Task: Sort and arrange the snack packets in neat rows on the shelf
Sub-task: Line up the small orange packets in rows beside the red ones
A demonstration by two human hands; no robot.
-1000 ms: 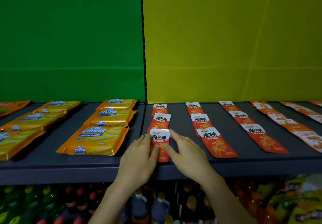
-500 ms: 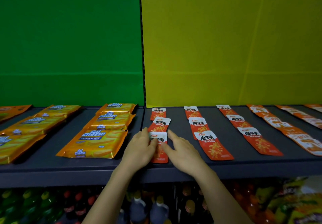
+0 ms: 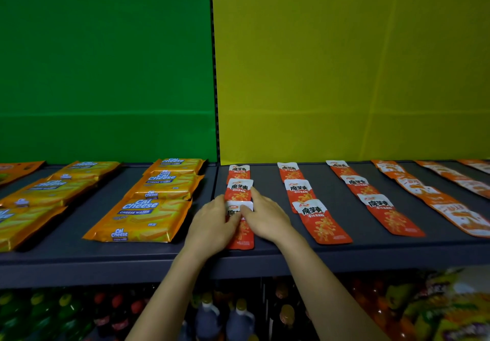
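While both hands lie on the front red packet (image 3: 242, 237), the step in hand looks to be squaring it up at the near end of the leftmost red row. The packet lies flat on the shelf (image 3: 265, 258), close to the front lip, its white top tucked just against the second packet (image 3: 238, 190). The left hand (image 3: 212, 224) rests along its left edge and the right hand (image 3: 267, 218) along its right, thumb on the white top. Neither grip pinches: the fingers are nearly straight and spread, pressing down. To do this well, the person should slide with light, even pressure from both sides so the thin foil does not buckle. The long edges should run parallel to the neighbouring row (image 3: 302, 194), with the same overlap, and clear of the cheese wafer packs (image 3: 140, 221).
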